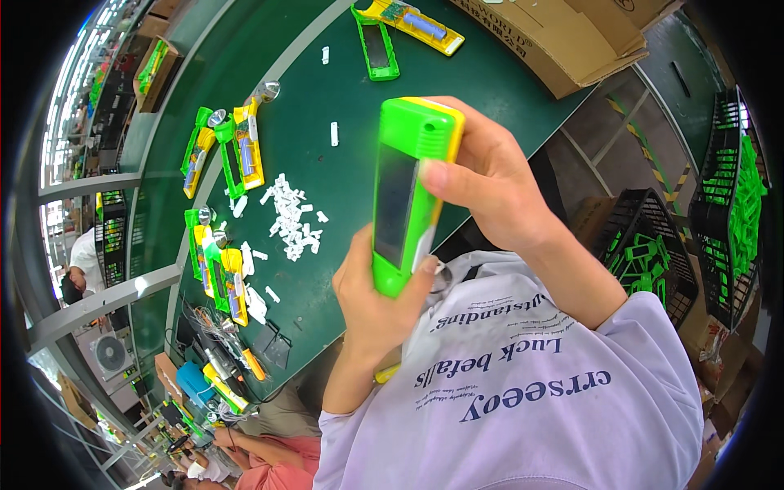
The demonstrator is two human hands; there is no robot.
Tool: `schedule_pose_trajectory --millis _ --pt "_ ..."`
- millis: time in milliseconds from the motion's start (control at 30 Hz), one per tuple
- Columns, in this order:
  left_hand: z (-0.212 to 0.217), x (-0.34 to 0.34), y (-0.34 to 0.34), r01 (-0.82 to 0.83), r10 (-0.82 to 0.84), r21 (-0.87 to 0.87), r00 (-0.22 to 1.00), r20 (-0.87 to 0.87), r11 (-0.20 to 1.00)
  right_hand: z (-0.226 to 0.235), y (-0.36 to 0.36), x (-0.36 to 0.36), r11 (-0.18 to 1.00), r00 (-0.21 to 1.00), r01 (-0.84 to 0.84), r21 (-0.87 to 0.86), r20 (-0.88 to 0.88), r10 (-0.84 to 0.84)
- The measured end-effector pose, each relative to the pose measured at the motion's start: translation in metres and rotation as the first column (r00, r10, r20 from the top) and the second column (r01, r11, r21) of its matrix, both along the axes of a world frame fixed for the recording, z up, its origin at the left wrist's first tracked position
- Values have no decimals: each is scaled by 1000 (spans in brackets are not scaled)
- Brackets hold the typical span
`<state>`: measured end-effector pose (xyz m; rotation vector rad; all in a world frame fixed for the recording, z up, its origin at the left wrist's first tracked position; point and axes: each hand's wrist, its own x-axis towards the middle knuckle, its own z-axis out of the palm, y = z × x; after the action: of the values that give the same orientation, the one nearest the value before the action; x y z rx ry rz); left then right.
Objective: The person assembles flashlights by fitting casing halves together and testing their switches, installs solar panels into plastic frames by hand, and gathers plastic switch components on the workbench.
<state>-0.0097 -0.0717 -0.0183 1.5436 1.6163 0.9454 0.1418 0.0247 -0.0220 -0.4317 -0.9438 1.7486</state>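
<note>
Above the green table (327,175), I hold a green-and-yellow flashlight casing (398,200) tilted, with its dark panel turned up. My left hand (371,290) is wrapped round its lower end, thumb along the side. At the upper end, my right hand (494,180) grips it with the thumb on the green face and the fingers behind. A shiny round lamp head (442,279) shows just below the casing; whether it is joined to it I cannot tell. To the left lies a pile of small white plastic pieces (287,214).
Opened flashlights (247,147) lie at the table's left. A green shell (378,51) and a yellow half with a blue battery (420,31) lie at the far side, near a cardboard box (572,49). Black crates (653,278) of green parts stand right. A co-worker's pink sleeve (282,457) shows lower left.
</note>
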Motion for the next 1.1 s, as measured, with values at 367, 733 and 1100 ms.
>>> schedule_pose_trajectory --millis 367,733,1100 --pt "-13 -15 13 -102 236 330 888 -395 938 -8 7 -22 992 969 46 -119 247 -15" --pt "23 -382 142 -716 688 47 648 -328 697 -115 -7 23 577 205 -14 817 567 -798" --pt "-60 -633 227 -772 368 -7 311 -876 635 -139 -2 24 470 203 -152 870 493 -846"
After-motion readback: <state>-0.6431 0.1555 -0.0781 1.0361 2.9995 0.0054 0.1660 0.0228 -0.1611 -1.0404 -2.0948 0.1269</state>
